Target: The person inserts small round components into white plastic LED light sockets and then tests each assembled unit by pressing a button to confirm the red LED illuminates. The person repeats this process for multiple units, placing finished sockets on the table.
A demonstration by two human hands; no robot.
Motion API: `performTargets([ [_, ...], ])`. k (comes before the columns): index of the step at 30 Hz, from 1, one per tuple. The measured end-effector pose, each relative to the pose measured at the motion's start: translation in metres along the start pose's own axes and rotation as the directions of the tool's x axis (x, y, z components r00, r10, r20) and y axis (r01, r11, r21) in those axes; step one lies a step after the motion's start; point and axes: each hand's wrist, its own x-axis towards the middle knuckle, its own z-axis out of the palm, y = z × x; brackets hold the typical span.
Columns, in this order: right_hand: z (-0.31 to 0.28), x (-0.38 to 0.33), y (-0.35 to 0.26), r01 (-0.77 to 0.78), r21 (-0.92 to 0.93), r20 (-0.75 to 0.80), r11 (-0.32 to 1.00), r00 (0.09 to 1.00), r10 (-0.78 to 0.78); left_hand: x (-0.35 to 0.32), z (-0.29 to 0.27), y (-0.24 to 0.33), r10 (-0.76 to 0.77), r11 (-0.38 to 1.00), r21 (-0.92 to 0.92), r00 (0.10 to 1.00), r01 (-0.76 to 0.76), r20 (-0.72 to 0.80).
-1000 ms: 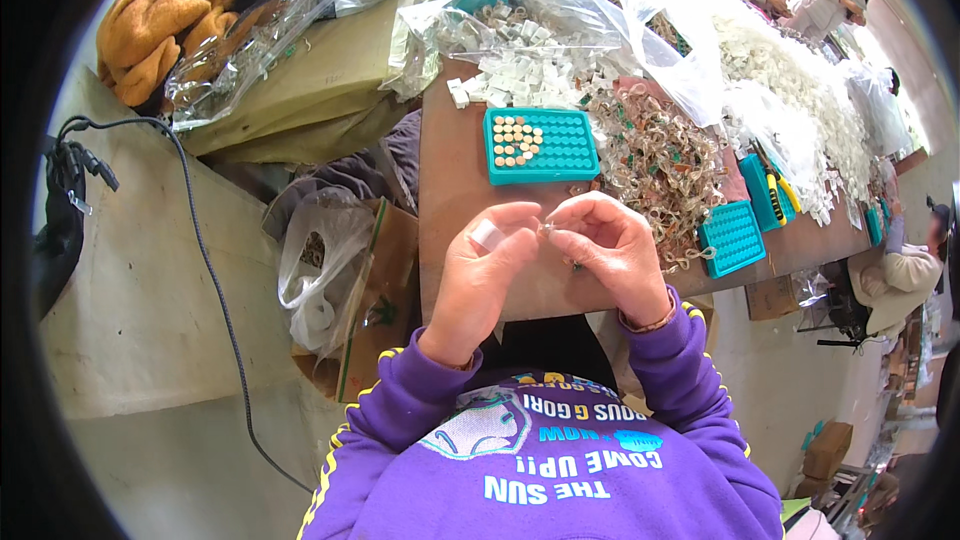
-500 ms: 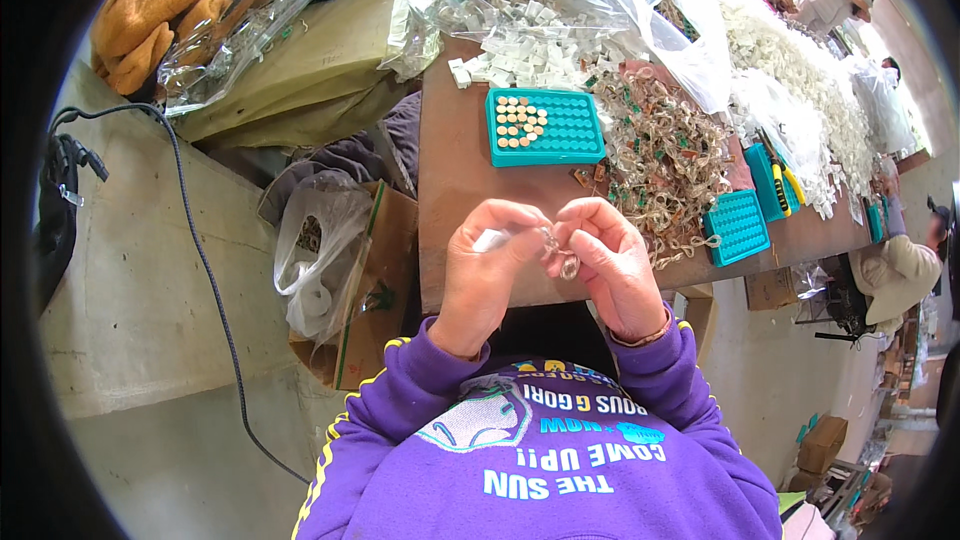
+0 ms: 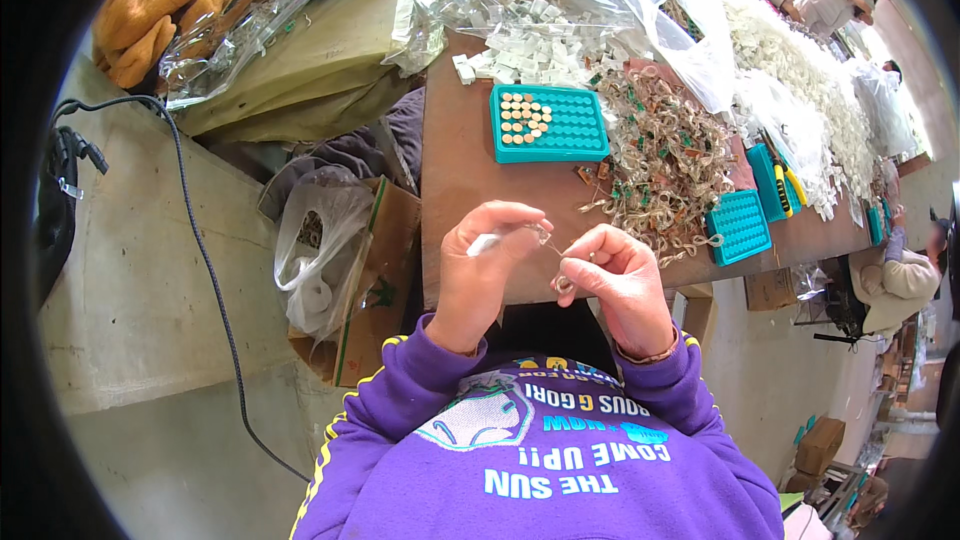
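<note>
A person's left hand (image 3: 478,265) pinched a small shiny end piece (image 3: 541,234), a flat white rectangular piece (image 3: 484,244) lying against its palm, as the right hand (image 3: 632,285) gripped a thin, pale looped wire (image 3: 565,285) above the near edge of a brown tabletop (image 3: 455,180). The step in hand appeared to be working the wire's end between the fingertips, the next move seeming to call for a steady left pinch and fine right-hand control. Farther off, a teal plastic tray (image 3: 560,154) partly filled with round tan discs (image 3: 520,120) stood left of a tangled wire heap (image 3: 665,155).
</note>
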Motion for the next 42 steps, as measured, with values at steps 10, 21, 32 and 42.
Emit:
performTargets([
  [10,-0.004,0.003,-0.005,-0.118,0.041,0.057,0.992,0.992,0.116,0.002,0.002,0.006,0.002,0.998,0.067,1.000,-0.003,0.020],
  [21,-0.002,0.005,-0.009,-0.077,-0.188,0.045,0.979,0.995,0.087,0.003,0.004,0.014,-0.002,0.928,0.370,0.991,-0.047,0.131],
  [32,-0.011,0.002,-0.004,-0.022,-0.315,0.082,0.949,0.995,0.050,0.002,0.002,0.008,-0.074,0.982,0.177,0.996,0.064,0.051],
  [42,-0.005,0.005,-0.005,-0.030,-0.132,0.040,0.991,0.999,0.036,0.001,0.008,0.010,0.089,0.914,0.392,0.995,-0.101,0.049],
])
